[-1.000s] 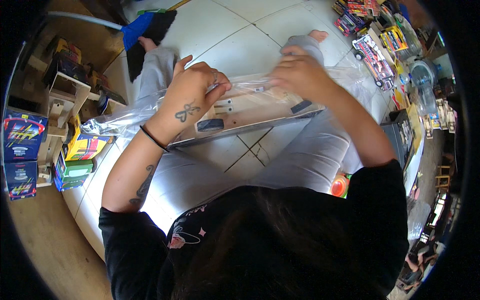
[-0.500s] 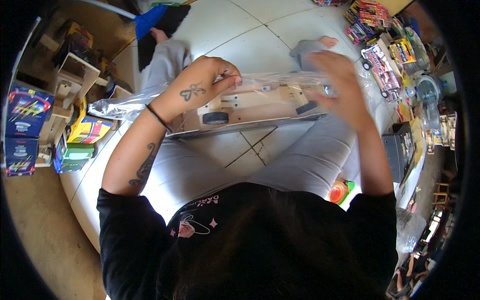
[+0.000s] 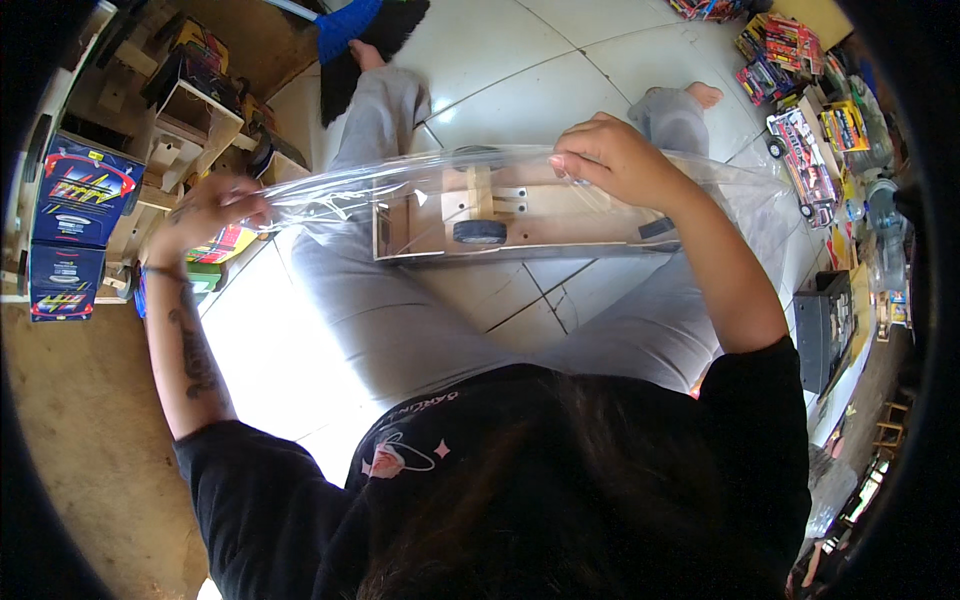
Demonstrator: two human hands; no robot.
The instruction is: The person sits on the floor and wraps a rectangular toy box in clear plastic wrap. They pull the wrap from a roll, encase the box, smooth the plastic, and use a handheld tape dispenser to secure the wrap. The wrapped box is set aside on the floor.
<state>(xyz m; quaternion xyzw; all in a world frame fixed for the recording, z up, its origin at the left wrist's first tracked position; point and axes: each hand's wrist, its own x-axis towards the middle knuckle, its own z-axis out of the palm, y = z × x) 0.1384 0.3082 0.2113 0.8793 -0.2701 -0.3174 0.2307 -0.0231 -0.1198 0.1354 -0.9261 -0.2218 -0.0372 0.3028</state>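
A wooden toy truck (image 3: 575, 225) lies across my thighs with its underside up and its black wheels (image 3: 480, 232) showing. Around it is a loose clear plastic bag (image 3: 335, 192), stretched out past the truck's left end. My left hand (image 3: 212, 212), slightly blurred, grips the gathered end of the bag well left of the truck. Above the truck's right half, my right hand (image 3: 615, 158) pinches the plastic between thumb and fingers.
Dark blue printed boxes (image 3: 85, 195) and wooden truck parts (image 3: 195, 125) are stacked at the left. A broom (image 3: 350, 40) lies beyond my left foot. Right of my leg are a decorated toy truck (image 3: 800, 165), colourful printed pieces (image 3: 790, 45) and a dark box (image 3: 822, 330).
My left hand has moved left from above the truck to the bag's end, drawing the plastic out. My right hand has come in from the right onto the plastic.
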